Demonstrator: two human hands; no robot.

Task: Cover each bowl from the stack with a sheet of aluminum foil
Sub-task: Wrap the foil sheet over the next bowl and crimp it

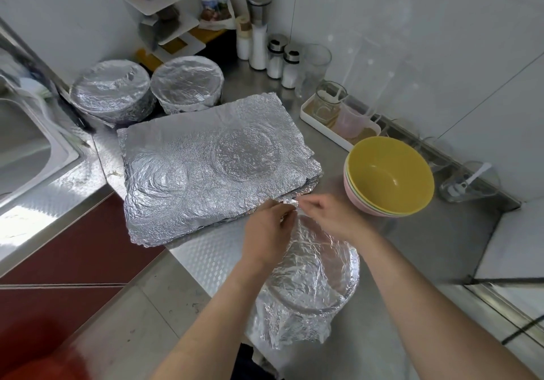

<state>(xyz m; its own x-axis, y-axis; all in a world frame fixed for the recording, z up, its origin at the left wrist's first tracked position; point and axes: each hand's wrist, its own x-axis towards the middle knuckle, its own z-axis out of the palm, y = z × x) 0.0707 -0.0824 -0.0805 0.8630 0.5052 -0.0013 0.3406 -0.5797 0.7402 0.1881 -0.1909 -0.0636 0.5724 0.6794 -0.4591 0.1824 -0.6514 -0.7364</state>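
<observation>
Near edge of steel counter (418,250): foil-covered bowl (312,276), wrap crumpled down its sides. Left hand (268,229) and right hand (329,217) close together at its far rim, both pinching the foil edge (290,203). Stack of foil sheets (206,167) just beyond, to the left. Stack of bowls (388,173), yellow on top, right. Two covered bowls (109,91) far left.

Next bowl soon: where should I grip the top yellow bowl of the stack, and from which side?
Probably pinch its near rim from above, thumb inside: the yellow bowl sits upright, nested in the pink bowl, so only the rim stands free.
</observation>
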